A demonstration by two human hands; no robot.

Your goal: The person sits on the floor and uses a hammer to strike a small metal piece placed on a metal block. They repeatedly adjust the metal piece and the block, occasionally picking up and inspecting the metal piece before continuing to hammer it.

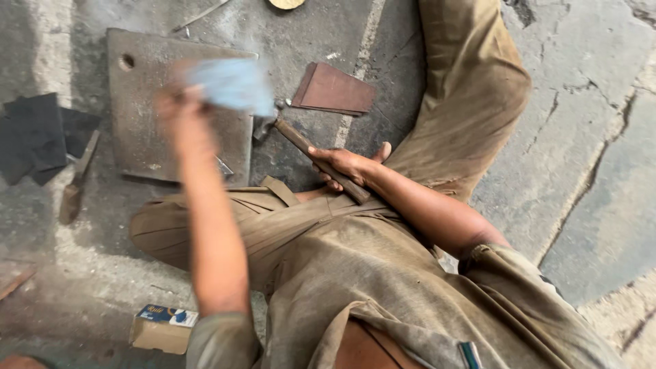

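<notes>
Holding blurred pale-blue sheet (232, 85) in left hand (174, 106) | right hand (342, 166) gripped wooden-handled hammer (311, 154) | advised steadying sheet flat over grey metal plate (181, 109).

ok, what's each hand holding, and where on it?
Right hand grips a hammer around the middle of its wooden handle. Left hand holds a blurred pale blue sheet by its left edge.

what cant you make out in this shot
Head view:
- Pale blue thing in the left hand: motion blur smears its shape and kind.
- Hammer head: partly hidden behind the blue blur.
- Round tan object: cut off by top edge.
- Small box: partly hidden by left sleeve.
</notes>
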